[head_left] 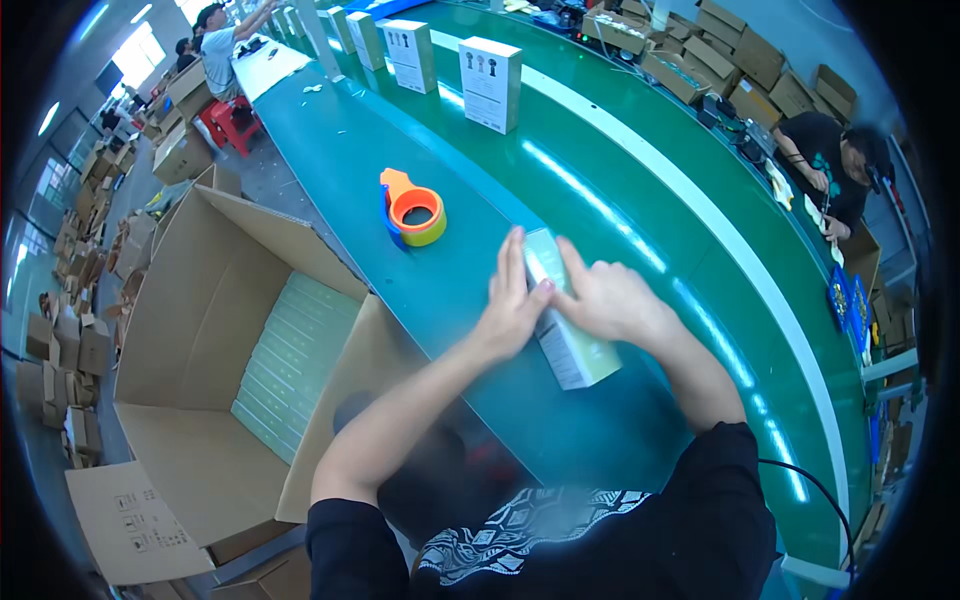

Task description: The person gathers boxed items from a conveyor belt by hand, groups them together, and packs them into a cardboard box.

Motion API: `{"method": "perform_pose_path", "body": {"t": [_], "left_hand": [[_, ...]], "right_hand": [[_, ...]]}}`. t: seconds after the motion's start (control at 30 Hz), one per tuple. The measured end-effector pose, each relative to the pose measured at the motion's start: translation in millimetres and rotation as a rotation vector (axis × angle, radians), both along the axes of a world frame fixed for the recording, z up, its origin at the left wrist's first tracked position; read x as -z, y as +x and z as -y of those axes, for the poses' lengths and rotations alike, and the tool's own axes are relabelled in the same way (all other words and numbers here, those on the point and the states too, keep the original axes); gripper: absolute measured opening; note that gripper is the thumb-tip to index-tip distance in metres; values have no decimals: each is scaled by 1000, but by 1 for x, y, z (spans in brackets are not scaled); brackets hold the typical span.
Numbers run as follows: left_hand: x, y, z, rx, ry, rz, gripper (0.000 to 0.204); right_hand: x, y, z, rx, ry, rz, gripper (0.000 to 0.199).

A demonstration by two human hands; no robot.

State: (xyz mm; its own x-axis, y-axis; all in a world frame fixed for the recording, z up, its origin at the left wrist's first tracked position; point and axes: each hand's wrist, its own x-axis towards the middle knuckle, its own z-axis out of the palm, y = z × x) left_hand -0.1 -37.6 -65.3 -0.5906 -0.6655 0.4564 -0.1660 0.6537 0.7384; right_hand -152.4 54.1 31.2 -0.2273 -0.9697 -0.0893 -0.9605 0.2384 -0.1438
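Note:
A slim white and pale-green box lies on the green worktable in front of me. My left hand grips its left side, fingers stretched along the far part. From the other side my right hand presses on the same box, its thumb near the left thumb over the top face. Farther left on the table lies an orange and blue tape dispenser with a yellowish roll, apart from both hands.
An open cardboard carton at left holds a row of pale-green boxes. Similar boxes stand upright on the green conveyor. A person works across it; another person sits far left near a red stool.

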Motion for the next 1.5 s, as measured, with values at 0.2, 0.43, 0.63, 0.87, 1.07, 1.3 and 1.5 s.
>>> {"method": "perform_pose_path", "body": {"t": [0.2, 0.43, 0.63, 0.87, 1.07, 1.3, 1.5], "left_hand": [[8, -11, -12, 76, 410, -217, 93], [18, -11, -23, 67, 290, -92, 94], [22, -9, -21, 91, 310, -67, 93], [21, -5, -8, 49, 272, -196, 92], [25, -9, -6, 188, 371, -226, 89], [41, -15, -8, 128, 331, -308, 82], [48, -9, 10, 210, 656, -406, 52]], "right_hand": [[-10, -74, 90, 89, -259, 621, 57], [22, -136, 272, 315, -1087, 236, 81], [13, -133, 273, 169, -787, 209, 70], [-100, -85, 92, 109, -342, -68, 47], [35, -47, 31, 8, -137, 274, 51], [128, -55, 30, 172, -537, 1420, 65], [150, -30, 13, -45, -591, 1489, 64]]}}
